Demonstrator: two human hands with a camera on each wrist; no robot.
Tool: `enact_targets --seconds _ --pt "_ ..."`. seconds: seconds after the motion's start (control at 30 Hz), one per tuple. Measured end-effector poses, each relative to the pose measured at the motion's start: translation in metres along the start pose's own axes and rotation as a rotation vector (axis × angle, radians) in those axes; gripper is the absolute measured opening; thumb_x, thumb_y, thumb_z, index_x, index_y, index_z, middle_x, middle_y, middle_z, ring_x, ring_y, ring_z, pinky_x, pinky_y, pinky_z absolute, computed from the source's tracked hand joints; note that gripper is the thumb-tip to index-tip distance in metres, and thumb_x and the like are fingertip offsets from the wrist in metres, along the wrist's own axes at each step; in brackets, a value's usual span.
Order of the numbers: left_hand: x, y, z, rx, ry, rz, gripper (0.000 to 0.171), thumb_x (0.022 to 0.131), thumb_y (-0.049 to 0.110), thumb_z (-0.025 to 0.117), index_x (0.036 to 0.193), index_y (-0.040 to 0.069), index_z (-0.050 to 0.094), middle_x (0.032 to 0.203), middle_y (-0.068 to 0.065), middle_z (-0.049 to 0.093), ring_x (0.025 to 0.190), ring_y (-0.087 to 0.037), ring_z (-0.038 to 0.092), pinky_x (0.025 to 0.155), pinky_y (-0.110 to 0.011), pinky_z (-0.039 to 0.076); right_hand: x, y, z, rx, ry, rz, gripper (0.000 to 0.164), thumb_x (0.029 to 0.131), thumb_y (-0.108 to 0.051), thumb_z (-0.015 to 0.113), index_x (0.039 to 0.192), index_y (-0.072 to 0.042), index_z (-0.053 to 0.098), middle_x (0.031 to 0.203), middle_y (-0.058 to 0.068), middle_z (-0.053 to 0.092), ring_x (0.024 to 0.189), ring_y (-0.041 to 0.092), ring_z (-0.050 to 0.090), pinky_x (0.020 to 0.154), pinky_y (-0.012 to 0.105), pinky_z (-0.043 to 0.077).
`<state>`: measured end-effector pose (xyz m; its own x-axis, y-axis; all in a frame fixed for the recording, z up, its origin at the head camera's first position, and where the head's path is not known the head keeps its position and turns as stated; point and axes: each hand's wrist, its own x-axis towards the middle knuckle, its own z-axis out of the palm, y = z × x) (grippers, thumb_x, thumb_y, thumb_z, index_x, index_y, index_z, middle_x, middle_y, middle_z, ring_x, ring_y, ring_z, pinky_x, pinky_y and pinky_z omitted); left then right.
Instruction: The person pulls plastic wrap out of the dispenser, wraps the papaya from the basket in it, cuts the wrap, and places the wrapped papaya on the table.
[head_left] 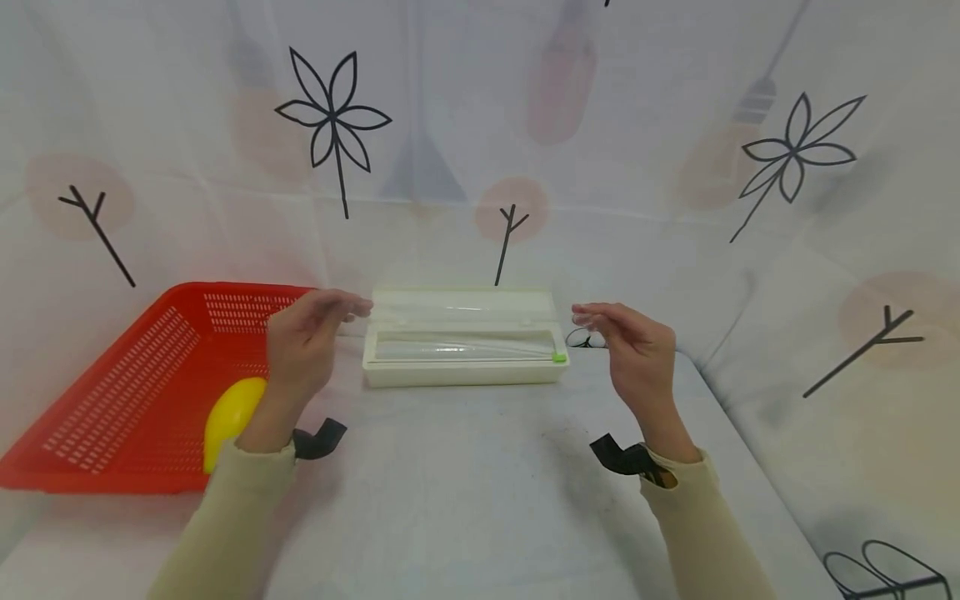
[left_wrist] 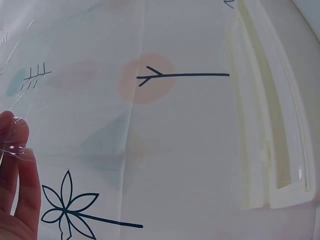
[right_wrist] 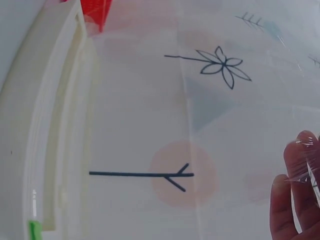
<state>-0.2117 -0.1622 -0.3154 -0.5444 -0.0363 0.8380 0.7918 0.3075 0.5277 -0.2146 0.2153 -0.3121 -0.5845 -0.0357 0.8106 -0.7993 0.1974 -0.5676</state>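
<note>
1. The left hand (head_left: 303, 337) is pinching one side of a thin, clear plastic film (left_wrist: 20, 151); the right hand (head_left: 637, 346) is pinching the other, the sheet apparently hanging between them.
2. Uneven pulling could tear the film, and a loosening grip could let it fold and cling to itself.
3. The sheet could also snag on the cream rectangular plastic box (head_left: 465, 374) lying open between the hands, or its small green plastic slider (head_left: 559, 358) near the right hand.
4. The film is looking almost invisible (only glints and creases are betraying it), bunching at both hands. Whether it is joining the clear roll (head_left: 420, 349) inside the box, I cannot tell.
5. A smooth, rounded yellow object (head_left: 231, 410) is resting beside the left wrist, in a red perforated plastic basket (head_left: 161, 392).
</note>
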Motion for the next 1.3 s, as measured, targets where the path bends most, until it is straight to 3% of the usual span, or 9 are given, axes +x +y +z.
enact_targets --seconds 0.4,0.57,0.7,0.8,1.07,1.23,1.3 --pt "-0.005 0.018 -0.012 -0.011 -0.03 0.057 0.024 0.087 -0.02 0.061 0.102 -0.005 0.07 0.092 -0.015 0.073 0.089 -0.01 0.07 0.085 -0.023 0.054 -0.007 -0.018 -0.008 0.006 -0.034 -0.078 0.023 0.084 0.027 0.057 0.099 0.015 0.07 0.098 0.01 0.075 0.091 0.016 0.072 0.084 0.025 0.055" --pt "-0.009 0.022 -0.014 -0.042 -0.035 0.085 0.022 0.086 -0.021 0.062 0.102 -0.007 0.07 0.094 -0.01 0.074 0.09 -0.013 0.071 0.086 -0.025 0.055 -0.011 -0.025 -0.01 0.059 -0.029 -0.101 0.013 0.089 0.02 0.058 0.097 0.018 0.069 0.097 0.01 0.075 0.091 0.019 0.072 0.085 0.026 0.055" --pt "-0.018 0.024 -0.019 -0.08 -0.053 0.109 0.014 0.087 -0.015 0.065 0.099 -0.009 0.07 0.094 -0.009 0.075 0.092 -0.016 0.072 0.087 -0.027 0.055 -0.019 -0.029 -0.012 0.15 -0.056 -0.121 0.013 0.087 0.023 0.057 0.094 0.019 0.068 0.094 0.013 0.074 0.089 0.02 0.071 0.082 0.026 0.055" --pt "-0.029 0.025 -0.025 -0.101 -0.106 0.118 0.013 0.087 -0.013 0.067 0.099 -0.008 0.07 0.095 -0.011 0.074 0.092 -0.015 0.071 0.087 -0.026 0.055 -0.028 -0.031 -0.015 0.194 -0.112 -0.151 0.014 0.085 0.024 0.059 0.093 0.018 0.069 0.093 0.015 0.074 0.089 0.02 0.071 0.081 0.025 0.055" --pt "-0.064 0.029 -0.042 -0.119 -0.311 0.099 0.012 0.092 0.0 0.068 0.103 0.0 0.072 0.094 -0.009 0.074 0.091 -0.012 0.07 0.083 -0.021 0.054 -0.055 -0.039 -0.026 0.223 -0.319 -0.197 0.011 0.094 0.005 0.064 0.1 0.012 0.07 0.093 0.014 0.073 0.09 0.015 0.069 0.08 0.019 0.052" --pt "-0.089 0.028 -0.049 -0.2 -0.458 0.036 0.026 0.088 -0.013 0.066 0.107 0.004 0.072 0.097 -0.007 0.074 0.089 -0.014 0.07 0.084 -0.023 0.055 -0.077 -0.04 -0.031 0.293 -0.488 -0.148 0.018 0.093 0.012 0.06 0.107 0.008 0.07 0.099 0.012 0.072 0.091 0.019 0.066 0.078 0.022 0.052" --pt "-0.099 0.027 -0.052 -0.239 -0.529 -0.019 0.034 0.085 -0.017 0.065 0.108 0.007 0.071 0.098 -0.006 0.074 0.089 -0.015 0.07 0.084 -0.025 0.056 -0.087 -0.037 -0.033 0.302 -0.555 -0.119 0.023 0.09 0.016 0.06 0.109 0.005 0.07 0.101 0.011 0.071 0.091 0.02 0.064 0.074 0.024 0.051"
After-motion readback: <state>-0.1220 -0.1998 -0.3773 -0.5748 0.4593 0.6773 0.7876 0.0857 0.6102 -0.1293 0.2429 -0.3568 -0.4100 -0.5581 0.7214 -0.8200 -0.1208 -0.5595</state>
